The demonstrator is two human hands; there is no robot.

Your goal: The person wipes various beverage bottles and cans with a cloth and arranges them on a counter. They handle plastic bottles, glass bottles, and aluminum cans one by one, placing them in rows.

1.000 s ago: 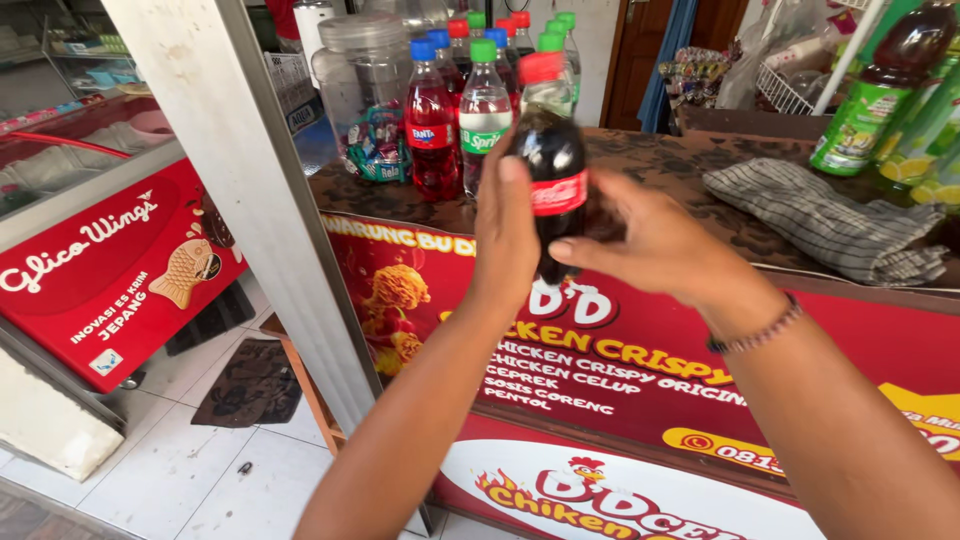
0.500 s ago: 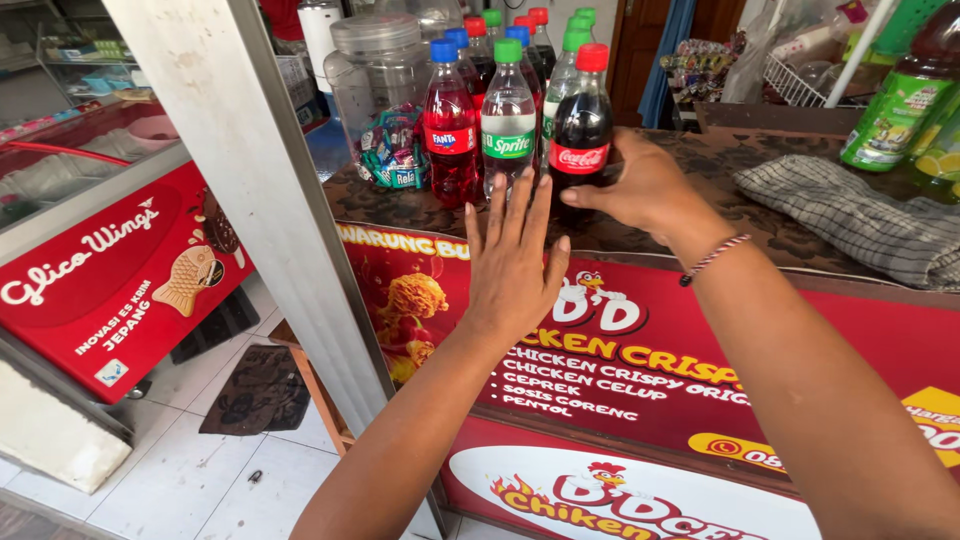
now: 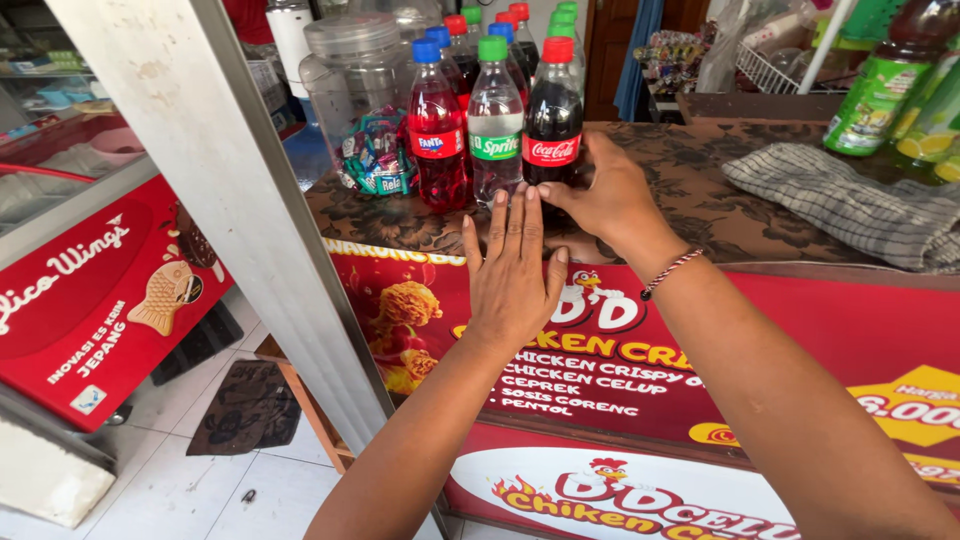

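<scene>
Dark cola bottle in right hand; left hand just below

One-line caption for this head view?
Right hand grips dark red-capped soda bottle on patterned counter; left hand rests open at counter edge.

Dark cola bottle with red label and cap under my right hand, clear green-labelled bottle at its 9 o'clock, red soda bottle beyond, red-and-yellow banner at 6 o'clock, red freezer sign at 8 o'clock.
</scene>
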